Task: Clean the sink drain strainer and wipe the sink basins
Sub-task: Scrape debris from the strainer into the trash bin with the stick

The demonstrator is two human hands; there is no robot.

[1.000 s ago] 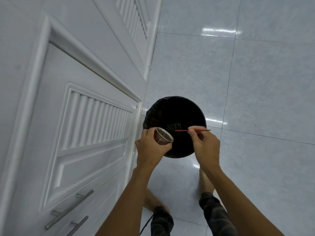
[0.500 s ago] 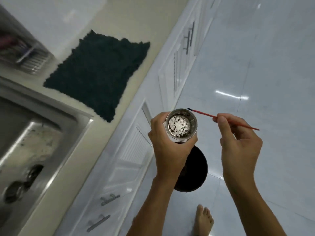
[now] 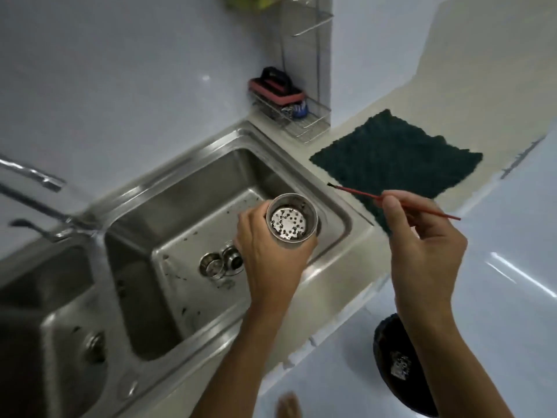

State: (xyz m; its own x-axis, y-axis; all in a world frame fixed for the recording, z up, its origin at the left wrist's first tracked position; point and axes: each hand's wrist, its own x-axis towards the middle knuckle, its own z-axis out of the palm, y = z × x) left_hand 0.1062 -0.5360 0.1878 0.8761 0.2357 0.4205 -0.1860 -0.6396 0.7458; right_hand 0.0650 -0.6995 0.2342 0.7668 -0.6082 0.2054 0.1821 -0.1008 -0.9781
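My left hand (image 3: 268, 257) grips a round steel drain strainer (image 3: 291, 221), open end up, over the right sink basin (image 3: 187, 224). Its perforated bottom shows several dark specks. My right hand (image 3: 422, 239) pinches a thin red stick (image 3: 364, 194) with a dark tip, held above the counter edge just right of the strainer. The open drain hole (image 3: 233, 259) and a second metal drain part (image 3: 211, 265) lie in the basin, which is speckled with dark bits. The left basin (image 3: 54, 336) with its own drain is at the lower left.
A dark green cloth (image 3: 394, 158) lies on the beige counter right of the sink. A wire rack (image 3: 298, 116) with a pink-and-black scrubber stands in the corner. The tap (image 3: 33, 176) is at the far left. A black bin (image 3: 398, 366) stands on the tiled floor.
The view has swung up from the bin on the floor to the sink. Both hands have carried the strainer and the red stick from over the bin to above the right basin.
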